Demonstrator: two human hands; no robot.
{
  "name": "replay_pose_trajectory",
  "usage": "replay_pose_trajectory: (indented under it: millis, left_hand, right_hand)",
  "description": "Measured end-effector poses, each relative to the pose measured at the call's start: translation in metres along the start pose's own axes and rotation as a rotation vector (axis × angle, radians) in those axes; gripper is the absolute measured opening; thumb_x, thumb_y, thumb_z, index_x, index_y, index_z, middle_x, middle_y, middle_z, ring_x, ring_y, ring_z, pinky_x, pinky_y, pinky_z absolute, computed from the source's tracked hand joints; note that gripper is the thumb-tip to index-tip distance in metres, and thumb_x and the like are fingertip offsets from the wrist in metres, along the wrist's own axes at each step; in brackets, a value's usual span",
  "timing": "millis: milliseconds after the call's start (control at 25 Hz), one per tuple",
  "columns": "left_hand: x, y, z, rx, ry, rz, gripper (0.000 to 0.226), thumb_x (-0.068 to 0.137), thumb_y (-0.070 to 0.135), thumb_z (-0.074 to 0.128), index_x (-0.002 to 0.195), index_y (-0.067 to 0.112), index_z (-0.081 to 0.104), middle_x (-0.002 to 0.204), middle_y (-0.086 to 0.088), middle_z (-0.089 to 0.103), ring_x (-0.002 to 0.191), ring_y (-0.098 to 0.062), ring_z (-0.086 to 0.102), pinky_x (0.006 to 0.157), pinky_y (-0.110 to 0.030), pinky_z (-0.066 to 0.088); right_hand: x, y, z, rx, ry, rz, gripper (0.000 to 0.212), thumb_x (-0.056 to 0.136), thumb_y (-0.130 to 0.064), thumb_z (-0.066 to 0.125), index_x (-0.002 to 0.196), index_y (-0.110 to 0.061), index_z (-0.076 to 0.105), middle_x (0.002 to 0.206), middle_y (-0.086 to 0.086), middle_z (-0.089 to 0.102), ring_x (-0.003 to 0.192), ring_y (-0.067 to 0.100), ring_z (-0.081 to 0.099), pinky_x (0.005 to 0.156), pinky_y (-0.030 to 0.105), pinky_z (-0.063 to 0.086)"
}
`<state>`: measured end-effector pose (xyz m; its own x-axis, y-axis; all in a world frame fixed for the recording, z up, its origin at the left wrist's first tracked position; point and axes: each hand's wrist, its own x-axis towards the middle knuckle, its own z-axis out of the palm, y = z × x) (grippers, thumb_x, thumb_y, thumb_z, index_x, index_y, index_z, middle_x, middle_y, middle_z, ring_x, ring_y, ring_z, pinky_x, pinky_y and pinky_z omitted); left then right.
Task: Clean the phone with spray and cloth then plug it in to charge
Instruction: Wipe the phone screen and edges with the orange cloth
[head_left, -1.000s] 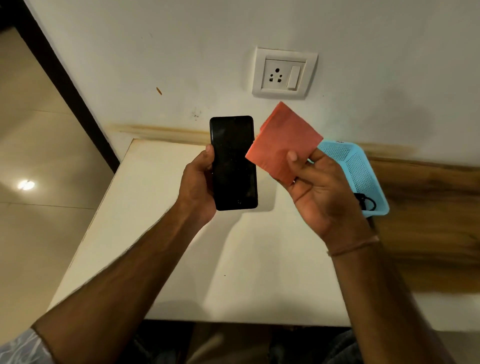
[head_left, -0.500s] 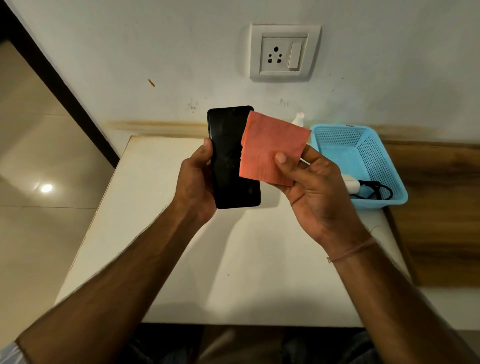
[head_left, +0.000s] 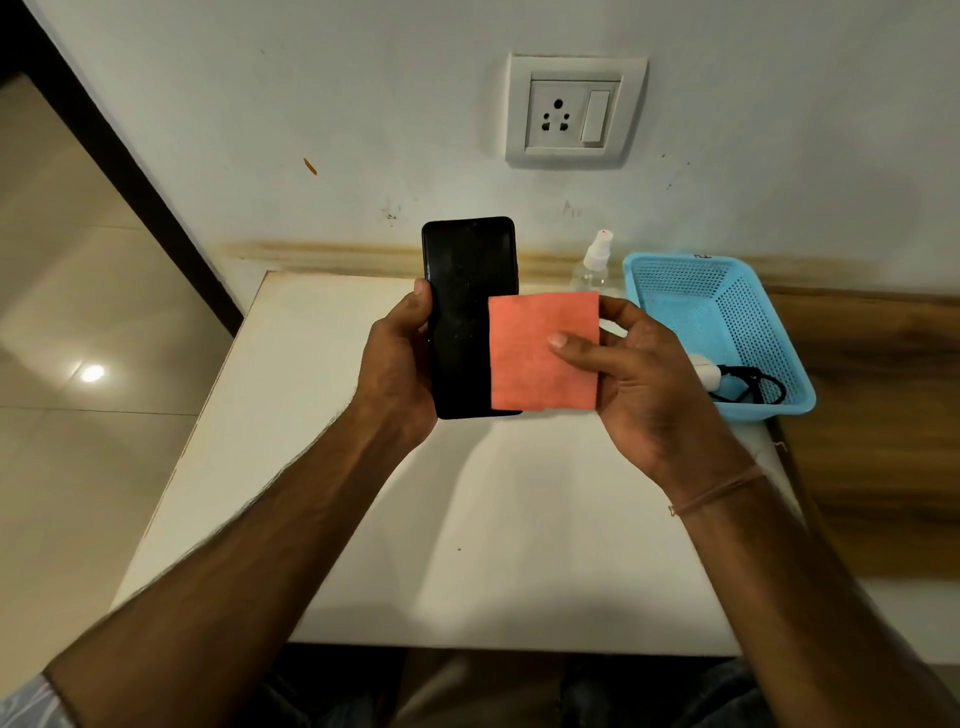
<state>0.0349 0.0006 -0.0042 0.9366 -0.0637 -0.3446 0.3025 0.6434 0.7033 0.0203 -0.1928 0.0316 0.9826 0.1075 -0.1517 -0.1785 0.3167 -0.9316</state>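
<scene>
My left hand (head_left: 397, 374) grips a black phone (head_left: 460, 312) upright above the table, screen toward me and dark. My right hand (head_left: 644, 384) pinches a folded orange-pink cloth (head_left: 530, 358) between thumb and fingers; the cloth overlaps the phone's lower right part. A clear spray bottle (head_left: 595, 262) with a white nozzle stands at the back of the table by the wall. A white charger plug (head_left: 705, 375) with a black cable (head_left: 753, 387) lies in the blue basket (head_left: 675, 275). The wall socket (head_left: 574, 111) is above, with nothing plugged in.
The white table (head_left: 467, 519) stands against the wall, its left edge next to a tiled floor (head_left: 78, 415). A wooden surface (head_left: 883, 415) lies to the right of the basket.
My right hand has brought the cloth left and down until it covers the phone's lower right side. The view has tilted, revealing the spray bottle and more of the basket.
</scene>
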Motion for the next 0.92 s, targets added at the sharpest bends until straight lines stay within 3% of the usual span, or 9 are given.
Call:
replay_pose_trajectory:
  millis: [120, 240, 320, 400, 520, 760, 840, 920]
  left_hand:
    - [-0.002, 0.000, 0.002, -0.001, 0.016, 0.006, 0.038, 0.100, 0.045, 0.054, 0.120, 0.016, 0.069, 0.109, -0.005, 0.076, 0.098, -0.028, 0.075, 0.075, -0.045, 0.061]
    - [-0.002, 0.000, 0.004, -0.002, 0.025, 0.012, 0.039, 0.100, 0.042, 0.054, 0.123, 0.013, 0.067, 0.105, -0.006, 0.077, 0.093, -0.027, 0.076, 0.072, -0.040, 0.061]
    - [-0.003, 0.000, 0.004, 0.002, 0.032, 0.005, 0.043, 0.101, 0.042, 0.054, 0.129, 0.012, 0.065, 0.108, -0.007, 0.076, 0.094, -0.027, 0.075, 0.072, -0.040, 0.061]
    - [-0.003, 0.000, 0.004, 0.005, 0.044, -0.001, 0.046, 0.100, 0.043, 0.054, 0.133, 0.011, 0.063, 0.112, -0.007, 0.074, 0.096, -0.027, 0.075, 0.073, -0.040, 0.060]
    - [-0.003, 0.000, 0.004, 0.001, 0.060, -0.001, 0.047, 0.100, 0.043, 0.055, 0.134, 0.012, 0.063, 0.113, -0.007, 0.073, 0.096, -0.027, 0.074, 0.074, -0.039, 0.060]
    - [0.000, -0.002, 0.003, -0.010, 0.052, -0.007, 0.036, 0.099, 0.044, 0.056, 0.117, 0.016, 0.069, 0.101, -0.003, 0.076, 0.088, -0.024, 0.075, 0.068, -0.036, 0.059]
    - [-0.001, -0.002, 0.003, -0.010, 0.052, -0.001, 0.035, 0.099, 0.043, 0.056, 0.117, 0.016, 0.069, 0.100, -0.003, 0.076, 0.087, -0.024, 0.075, 0.068, -0.036, 0.059]
    - [-0.001, -0.001, 0.003, -0.018, 0.045, 0.005, 0.035, 0.099, 0.043, 0.056, 0.116, 0.015, 0.069, 0.100, -0.004, 0.076, 0.087, -0.024, 0.075, 0.069, -0.036, 0.060]
  right_hand:
    - [0.002, 0.000, -0.003, 0.042, 0.061, -0.046, 0.018, 0.079, -0.009, 0.072, 0.095, -0.016, 0.071, 0.095, 0.002, 0.071, 0.091, 0.016, 0.066, 0.076, 0.032, 0.053]
    - [0.003, -0.001, 0.000, 0.075, 0.132, -0.112, 0.010, 0.086, -0.018, 0.069, 0.095, -0.018, 0.073, 0.101, 0.001, 0.070, 0.094, 0.013, 0.065, 0.070, 0.027, 0.054]
    - [0.003, -0.001, 0.002, 0.016, 0.194, -0.144, 0.020, 0.084, -0.023, 0.071, 0.103, -0.019, 0.069, 0.108, 0.003, 0.069, 0.097, 0.015, 0.066, 0.069, 0.028, 0.055]
    - [0.004, -0.001, 0.004, -0.008, 0.239, -0.118, 0.045, 0.072, -0.027, 0.077, 0.113, -0.019, 0.060, 0.116, 0.007, 0.067, 0.101, 0.018, 0.067, 0.069, 0.030, 0.056]
    - [0.004, -0.001, 0.005, 0.082, 0.198, -0.044, 0.060, 0.065, -0.012, 0.078, 0.120, -0.009, 0.054, 0.120, 0.012, 0.065, 0.104, 0.023, 0.066, 0.072, 0.031, 0.057]
    - [0.000, -0.001, 0.011, 0.107, 0.065, -0.049, 0.024, 0.083, -0.005, 0.066, 0.105, -0.014, 0.069, 0.110, 0.000, 0.072, 0.105, 0.016, 0.068, 0.082, 0.030, 0.056]
    - [0.000, 0.000, 0.013, 0.123, 0.065, -0.048, 0.022, 0.088, -0.004, 0.062, 0.105, -0.015, 0.070, 0.110, 0.000, 0.071, 0.105, 0.015, 0.067, 0.085, 0.033, 0.055]
    - [-0.003, 0.000, 0.016, 0.056, 0.119, -0.166, 0.019, 0.088, -0.005, 0.064, 0.104, -0.014, 0.071, 0.106, 0.004, 0.071, 0.103, 0.017, 0.065, 0.091, 0.037, 0.054]
